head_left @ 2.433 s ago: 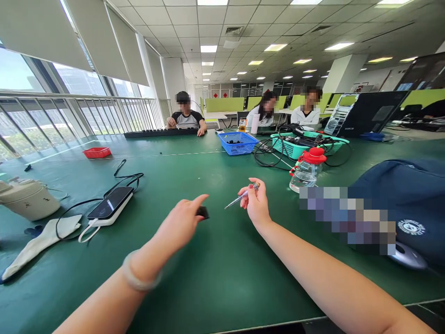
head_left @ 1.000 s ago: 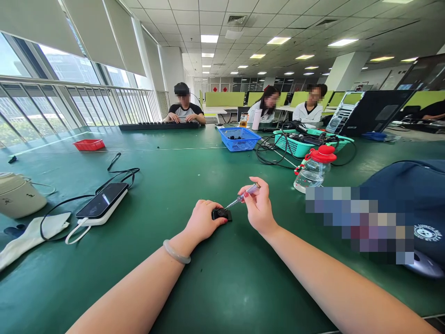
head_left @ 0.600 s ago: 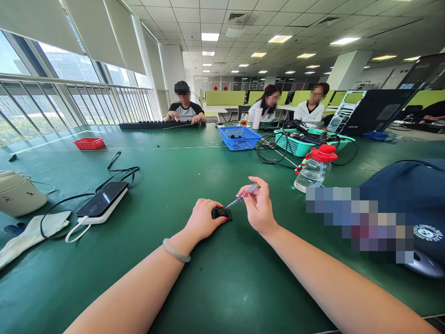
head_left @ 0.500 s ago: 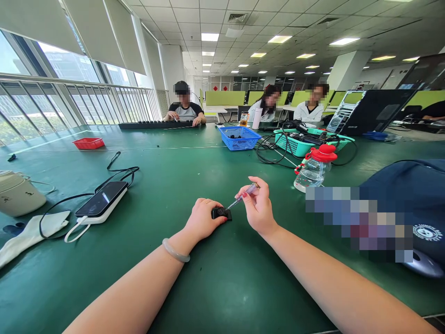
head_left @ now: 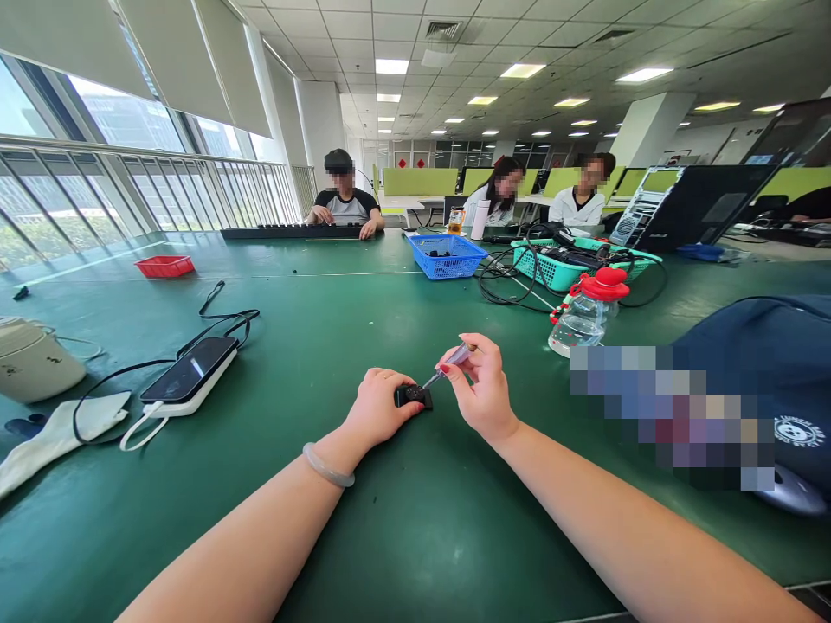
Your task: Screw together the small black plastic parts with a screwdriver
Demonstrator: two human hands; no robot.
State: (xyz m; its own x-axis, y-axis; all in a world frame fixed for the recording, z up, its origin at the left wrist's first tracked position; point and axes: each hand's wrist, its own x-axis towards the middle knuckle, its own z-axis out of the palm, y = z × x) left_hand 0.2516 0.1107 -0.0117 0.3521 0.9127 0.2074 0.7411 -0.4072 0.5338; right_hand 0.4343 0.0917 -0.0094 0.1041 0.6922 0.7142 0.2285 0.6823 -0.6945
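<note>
A small black part [head_left: 411, 395] lies on the green table [head_left: 305, 346], just ahead of me. Its exact kind cannot be made out. My left hand [head_left: 383, 407] grips it from the left, thumb at the near side and fingers around the far side. In my right hand [head_left: 481, 388] is a screwdriver [head_left: 453, 357] with a clear, purplish handle, pinched between thumb and fingers. The tool slants down to the left, and its tip meets the top of the black part or sits very close to it.
Left of me lie a phone on a white power bank [head_left: 190, 378], a black cable and a white glove [head_left: 71, 433]. Beyond are a red tray [head_left: 164, 266], a blue basket [head_left: 447, 260] and a green basket [head_left: 551, 270] with cables. A water bottle [head_left: 584, 322] stands right; people sit opposite.
My right hand has shifted slightly down and its grip on the screwdriver has changed a little, with the handle tilting lower. The left hand and the black part have stayed in place.
</note>
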